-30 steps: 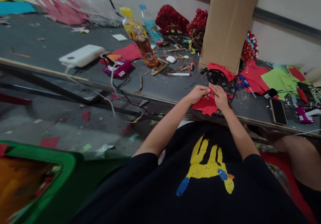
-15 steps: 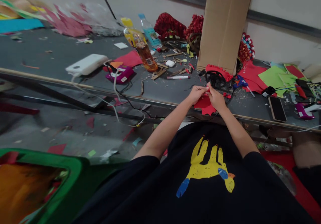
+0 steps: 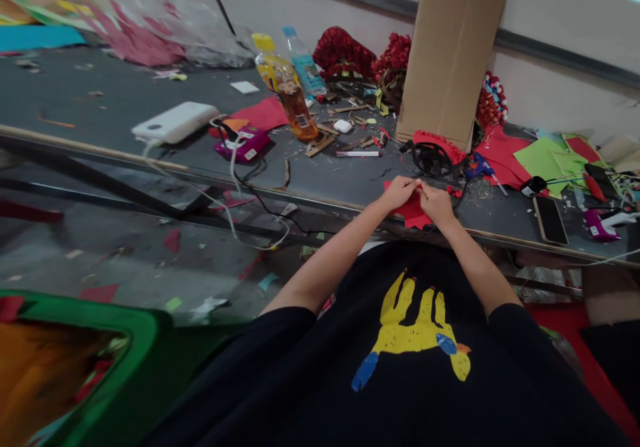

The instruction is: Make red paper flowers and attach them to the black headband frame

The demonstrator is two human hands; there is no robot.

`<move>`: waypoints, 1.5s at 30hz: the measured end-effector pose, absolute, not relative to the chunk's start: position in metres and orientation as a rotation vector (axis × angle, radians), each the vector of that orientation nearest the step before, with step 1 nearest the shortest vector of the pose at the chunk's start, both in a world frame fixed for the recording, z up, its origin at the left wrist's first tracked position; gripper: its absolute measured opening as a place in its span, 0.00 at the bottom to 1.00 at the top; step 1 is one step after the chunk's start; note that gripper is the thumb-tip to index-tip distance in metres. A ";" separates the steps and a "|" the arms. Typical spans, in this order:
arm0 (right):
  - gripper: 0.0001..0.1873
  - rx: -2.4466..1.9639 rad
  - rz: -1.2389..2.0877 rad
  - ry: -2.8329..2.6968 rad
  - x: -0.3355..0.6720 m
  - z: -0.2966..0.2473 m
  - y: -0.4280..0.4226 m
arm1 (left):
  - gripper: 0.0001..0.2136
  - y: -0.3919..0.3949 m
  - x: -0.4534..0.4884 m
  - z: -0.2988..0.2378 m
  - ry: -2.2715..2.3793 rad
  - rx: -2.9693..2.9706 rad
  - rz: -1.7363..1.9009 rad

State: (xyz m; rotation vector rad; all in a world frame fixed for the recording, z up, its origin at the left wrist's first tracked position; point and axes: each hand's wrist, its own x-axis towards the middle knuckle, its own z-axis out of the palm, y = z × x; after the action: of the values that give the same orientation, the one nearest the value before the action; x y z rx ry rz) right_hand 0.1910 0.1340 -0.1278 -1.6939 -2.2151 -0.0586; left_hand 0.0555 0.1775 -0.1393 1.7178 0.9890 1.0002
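Observation:
My left hand [image 3: 399, 191] and my right hand [image 3: 437, 203] meet at the near edge of the grey table [image 3: 125, 93]. Both are closed in a pinch on a small piece of red paper [image 3: 413, 211], which lies partly under them and sticks out over the table edge. Just beyond my hands sits a black ring frame trimmed with red paper [image 3: 433, 153]. A blue glue gun [image 3: 477, 165] lies right of that frame.
A tall cardboard sheet [image 3: 453, 53] leans on the wall behind. Bottles [image 3: 293, 97], a white power bank [image 3: 175, 121], a pen [image 3: 358, 154], a phone [image 3: 550, 219] and coloured paper [image 3: 543, 157] litter the table. A green bin [image 3: 145, 340] stands lower left. Another person's leg [image 3: 607, 293] is at right.
My hands have dropped slightly toward the table edge and stay pinched together on the red paper. The view has shifted a little.

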 end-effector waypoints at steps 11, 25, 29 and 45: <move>0.21 -1.449 0.049 -1.870 0.200 -0.139 0.143 | 0.16 0.173 0.061 -0.143 1.076 2.098 1.265; 0.32 -1.139 0.862 -1.607 0.208 -0.143 0.156 | 0.16 0.184 0.057 -0.160 0.805 2.267 1.377; 0.33 -1.154 0.852 -1.663 0.208 -0.144 0.158 | 0.15 0.184 0.056 -0.161 0.798 2.288 1.426; 0.33 -1.220 0.596 -1.774 0.205 -0.145 0.154 | 0.13 0.178 0.053 -0.159 0.881 2.517 1.532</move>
State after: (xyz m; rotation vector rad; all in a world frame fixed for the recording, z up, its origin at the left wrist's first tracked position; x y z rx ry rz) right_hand 0.2051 0.1544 -0.1453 -1.2203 -1.7738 0.5958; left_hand 0.0529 0.1782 -0.1595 2.5167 0.8815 1.5316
